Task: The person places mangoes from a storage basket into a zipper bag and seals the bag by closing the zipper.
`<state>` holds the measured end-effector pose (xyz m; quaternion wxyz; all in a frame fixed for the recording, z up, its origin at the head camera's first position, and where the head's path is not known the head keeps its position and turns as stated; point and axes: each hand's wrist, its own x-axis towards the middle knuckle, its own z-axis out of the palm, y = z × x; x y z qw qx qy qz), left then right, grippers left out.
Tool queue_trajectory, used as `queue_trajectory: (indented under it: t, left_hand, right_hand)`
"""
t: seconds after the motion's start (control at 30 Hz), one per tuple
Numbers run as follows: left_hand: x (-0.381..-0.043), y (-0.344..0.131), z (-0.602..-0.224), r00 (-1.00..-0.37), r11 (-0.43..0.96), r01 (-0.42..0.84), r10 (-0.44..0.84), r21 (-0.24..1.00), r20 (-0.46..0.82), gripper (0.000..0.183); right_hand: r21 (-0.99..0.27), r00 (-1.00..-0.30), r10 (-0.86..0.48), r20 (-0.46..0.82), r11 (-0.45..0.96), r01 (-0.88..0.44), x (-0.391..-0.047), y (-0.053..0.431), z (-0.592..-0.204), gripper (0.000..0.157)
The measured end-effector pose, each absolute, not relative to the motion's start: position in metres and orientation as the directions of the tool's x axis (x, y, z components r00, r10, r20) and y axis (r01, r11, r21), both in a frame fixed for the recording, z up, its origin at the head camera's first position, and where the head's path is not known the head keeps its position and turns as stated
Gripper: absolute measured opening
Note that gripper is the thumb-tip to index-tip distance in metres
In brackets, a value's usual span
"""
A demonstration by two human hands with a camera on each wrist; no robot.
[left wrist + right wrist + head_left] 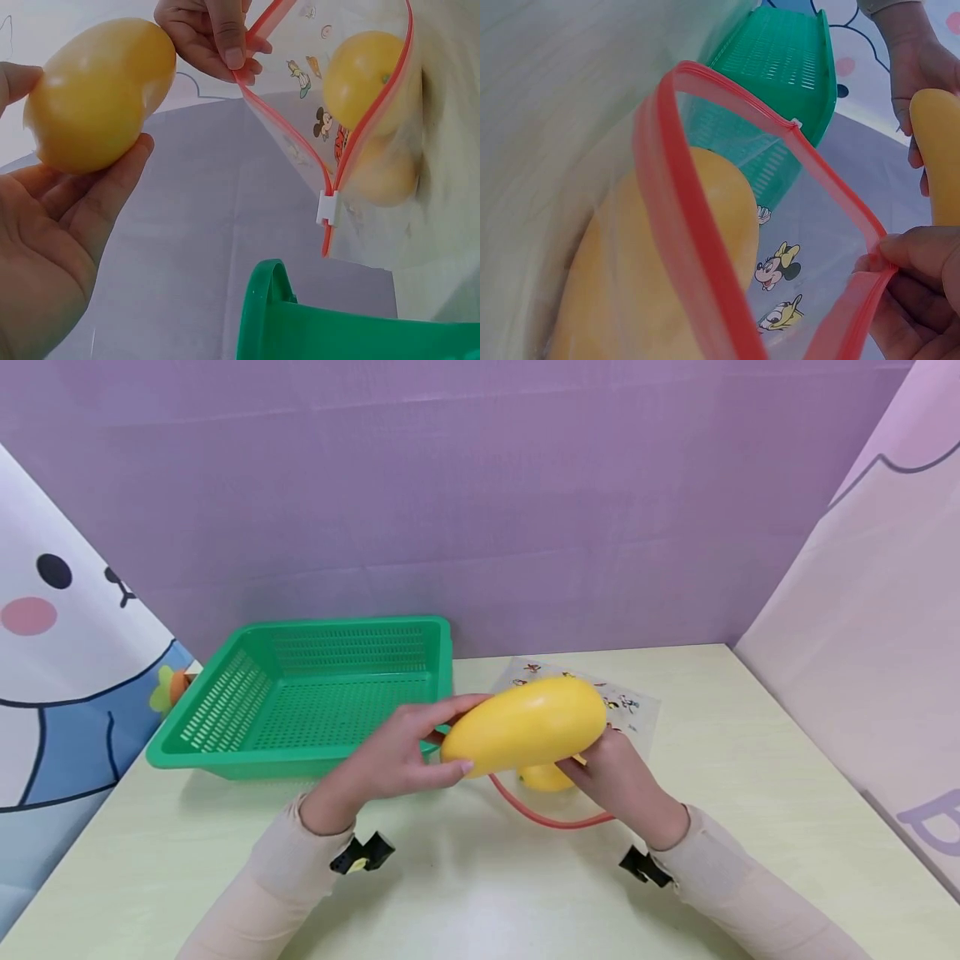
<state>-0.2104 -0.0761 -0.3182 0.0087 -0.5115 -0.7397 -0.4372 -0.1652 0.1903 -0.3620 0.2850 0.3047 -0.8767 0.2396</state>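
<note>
My left hand [405, 747] holds a large smooth yellow mango [528, 718] between thumb and fingers, up above the table. With thumb and fingers my right hand [618, 781] pinches the red rim of a clear zip bag [300, 139], just beyond the mango's far end. The bag's mouth gapes wide, and a white slider [328, 208] sits toward one end of its red zip. Two more yellow fruits lie inside, one a rounded mango [364, 75]. Cartoon figures are printed on the plastic. In the head view, the held mango hides part of the bag.
A green perforated basket [247, 757] stands on the left of the pale table [465, 893], close to my left hand. Behind the table hangs a purple cloth [480, 510]. Printed panels flank both sides, and an orange-and-green item [168, 689] shows behind the basket's left edge.
</note>
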Motion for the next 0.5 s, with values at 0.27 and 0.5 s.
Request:
queue_trajectory:
  t: [0.27,0.5]
  left_hand:
    - [-0.2087,-0.0775,-0.3176,-0.452,0.075,0.777,0.757,0.625,0.471,0.059]
    - [-0.2087,-0.0777,-0.3188,-0.444,0.066,0.771,0.769,0.633,0.461,0.059]
  right_hand:
    - [-0.281,-0.663,-0.394,0.636,0.683,-0.675,-0.1646,0.191,-0.3636,0.042]
    - [-0.386,-0.724,-0.364,0.586,0.66,-0.644,-0.1614,0.1916,-0.3635,0.04]
